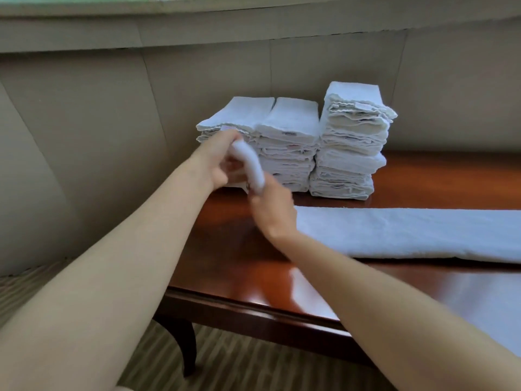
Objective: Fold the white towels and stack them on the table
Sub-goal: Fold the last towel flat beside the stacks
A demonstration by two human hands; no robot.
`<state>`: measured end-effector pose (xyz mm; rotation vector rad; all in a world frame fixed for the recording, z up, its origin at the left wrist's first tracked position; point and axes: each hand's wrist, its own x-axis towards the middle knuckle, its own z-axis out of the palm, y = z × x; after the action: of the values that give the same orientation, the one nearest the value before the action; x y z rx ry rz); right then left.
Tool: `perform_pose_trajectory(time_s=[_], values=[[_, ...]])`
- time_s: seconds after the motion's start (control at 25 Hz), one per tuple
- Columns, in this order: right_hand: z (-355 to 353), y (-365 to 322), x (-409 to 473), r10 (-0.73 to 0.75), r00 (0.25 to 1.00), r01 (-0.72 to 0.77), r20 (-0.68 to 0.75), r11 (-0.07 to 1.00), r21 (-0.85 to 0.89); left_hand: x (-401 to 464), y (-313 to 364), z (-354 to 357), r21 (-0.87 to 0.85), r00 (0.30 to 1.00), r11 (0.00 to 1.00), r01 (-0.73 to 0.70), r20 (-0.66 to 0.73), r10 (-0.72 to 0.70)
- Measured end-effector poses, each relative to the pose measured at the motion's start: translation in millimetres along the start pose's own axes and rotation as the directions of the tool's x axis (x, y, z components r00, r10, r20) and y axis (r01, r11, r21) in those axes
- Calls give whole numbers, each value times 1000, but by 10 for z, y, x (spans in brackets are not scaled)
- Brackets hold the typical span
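— Towels: where are they sitting?
— Three stacks (290, 148) of folded white ones are standing at the back of the counter (231, 244), against the wall. A long folded towel (408, 232) is lying flat in front of them, to the right.
— And the grip?
— Both hands are holding one small folded towel (249, 165) in front of the left stack: the left hand (217, 159) is curling round its upper end, the right hand (272, 213) is pinching its lower end. Motion is blurring them.
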<state>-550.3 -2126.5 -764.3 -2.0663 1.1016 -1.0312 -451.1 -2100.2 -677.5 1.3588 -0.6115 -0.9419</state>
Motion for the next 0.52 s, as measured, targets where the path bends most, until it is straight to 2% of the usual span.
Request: perform_pose_trajectory(time_s=[0.08, 0.16, 0.2, 0.24, 0.28, 0.32, 0.36, 0.4, 0.44, 0.52], values=[[-425, 81, 269, 147, 984, -106, -100, 937, 333, -94, 30, 352, -85, 980, 980, -179, 69, 185], [-950, 256, 457, 260, 958, -130, -122, 773, 621, -184, -105, 685, 90, 928, 935, -344, 182, 324], [-1239, 369, 502, 297, 944, -107, -147, 695, 711, -203, -249, 870, 220, 889, 881, -420, 294, 350], [-1501, 495, 545, 307, 934, -44, -181, 604, 795, -222, -428, 1045, 363, 846, 790, -494, 411, 339], [-1754, 625, 531, 320, 924, 4, -207, 535, 845, -212, -650, 1211, 511, 810, 652, -560, 505, 299], [-2011, 801, 514, 334, 916, 39, -222, 477, 878, -192, -890, 1379, 628, 788, 491, -604, 563, 249], [-2263, 959, 473, 354, 908, 40, -226, 465, 885, -195, -1099, 1516, 705, 781, 343, -621, 590, 202], [-2513, 1106, 407, 404, 885, 39, -232, 433, 901, -203, -1273, 1649, 746, 780, 231, -625, 605, 161], [-2788, 1241, 275, 482, 844, 2, -235, 436, 900, -205, -1400, 1756, 763, 781, 164, -625, 609, 137], [-3088, 1693, 135, 536, 817, 62, -211, 282, 957, -202, -1534, 1939, 773, 781, 117, -624, 610, 133]])
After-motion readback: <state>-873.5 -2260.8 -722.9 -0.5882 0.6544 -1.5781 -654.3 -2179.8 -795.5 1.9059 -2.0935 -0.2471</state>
